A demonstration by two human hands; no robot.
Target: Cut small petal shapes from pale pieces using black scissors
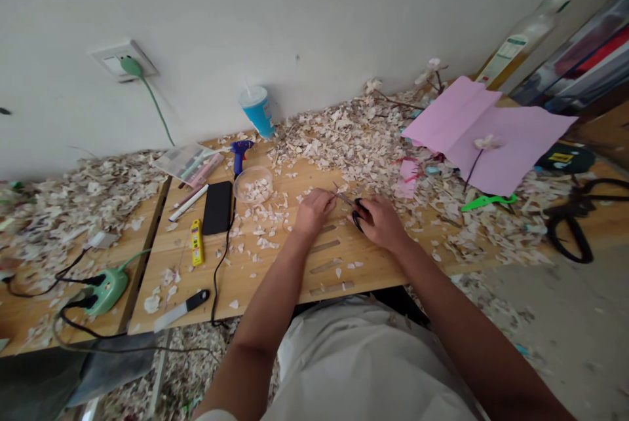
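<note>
My right hand (381, 221) is wrapped round the black handles of a pair of scissors (358, 211), their blades pointing left toward my other hand. The fingertips of my left hand (313, 211) are pinched together close to the blade tips. Whatever lies between those fingers is too small to make out. Both hands are over the wooden table (289, 264), near slots in its top. Pale dried petal-like flakes (339, 133) are heaped beyond them, and a round clear tub (253, 185) of flakes stands to the left.
Left of the tub lie a phone (217, 208), a yellow box cutter (196, 242) and a black-handled scraper (181, 310). A blue glue gun (240, 156) and blue cup (258, 112) stand behind. Pink paper (511, 139), green scissors (486, 202) and a bottle (515, 48) are at right.
</note>
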